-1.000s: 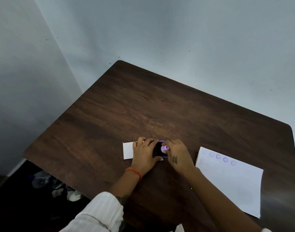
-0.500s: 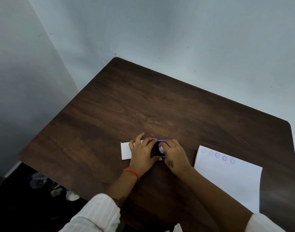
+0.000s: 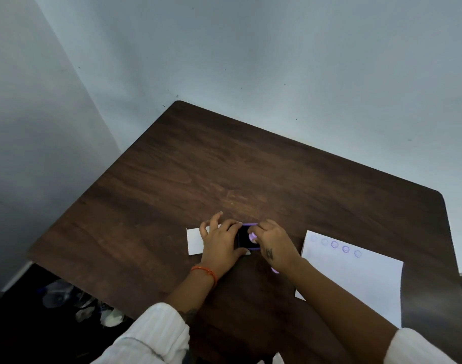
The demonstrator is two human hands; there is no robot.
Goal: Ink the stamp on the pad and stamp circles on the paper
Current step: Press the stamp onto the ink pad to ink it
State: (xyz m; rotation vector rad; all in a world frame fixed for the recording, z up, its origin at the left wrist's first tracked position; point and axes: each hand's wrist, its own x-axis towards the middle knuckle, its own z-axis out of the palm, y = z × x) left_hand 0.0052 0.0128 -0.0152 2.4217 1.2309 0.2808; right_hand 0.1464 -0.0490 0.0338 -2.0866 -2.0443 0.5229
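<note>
Nearest are two white sleeves (image 3: 151, 334) at the near edge of the dark wood table (image 3: 224, 166). The arms reach out to the middle of it.

The left hand (image 3: 220, 243) lies flat beside the ink pad (image 3: 244, 239), with its fingers (image 3: 230, 225) spread and curled over the pad's left side. I think it is there so the little pad does not slide. An orange band (image 3: 205, 271) is on that wrist.

The right hand (image 3: 273, 245) pinches the small purple stamp (image 3: 252, 236) with its fingers pressed together. The stamp is down on the dark pad, likely to soak up ink.

The paper (image 3: 356, 279) lies to the right, close by, so the stamp has only a short trip. A row of purple circles (image 3: 335, 244) runs along its far edge, with room left below.

A small white card (image 3: 194, 240) sits to the left, partly under the left hand. I cannot tell what it is for.
</note>
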